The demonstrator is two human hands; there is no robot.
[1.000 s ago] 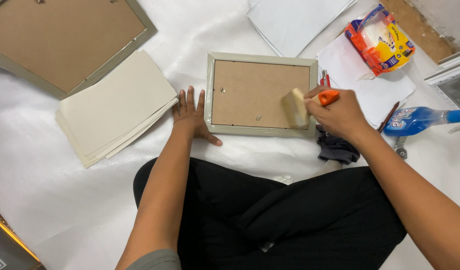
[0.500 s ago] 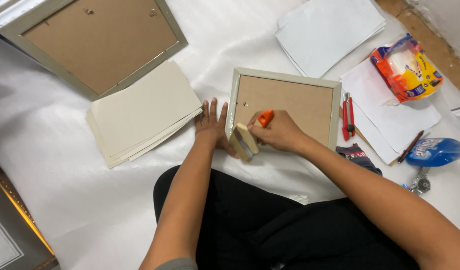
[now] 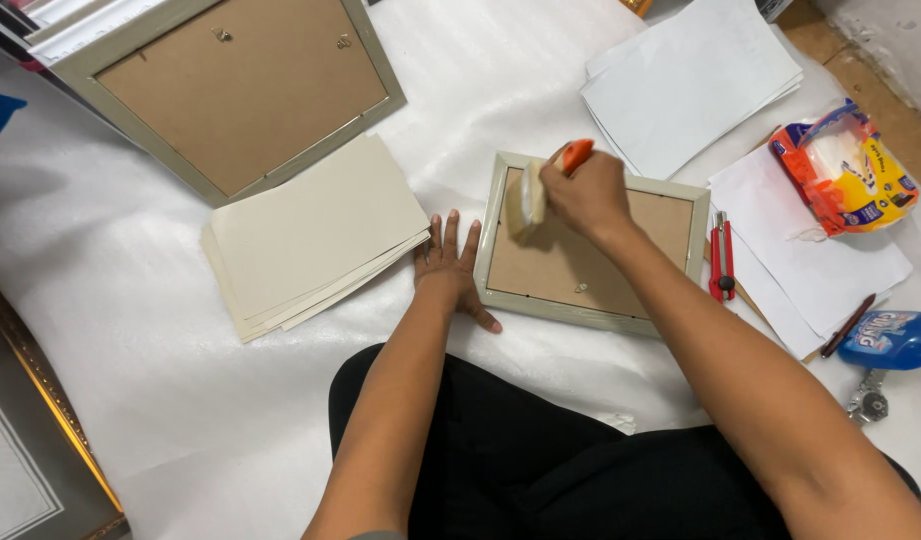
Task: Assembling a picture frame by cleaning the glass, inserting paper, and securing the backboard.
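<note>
Small picture frame (image 3: 591,250), lying back-up on the white sheet (image 3: 161,380), sits centre, just right of a stack of cream boards (image 3: 316,235). Right hand (image 3: 586,195) is clamped around an orange-handled brush (image 3: 541,190), its bristles on the frame's far left corner. Left hand (image 3: 451,265) lies flat, fingers spread, touching the frame's left edge. A red utility knife (image 3: 721,258) lies just right of it.
</note>
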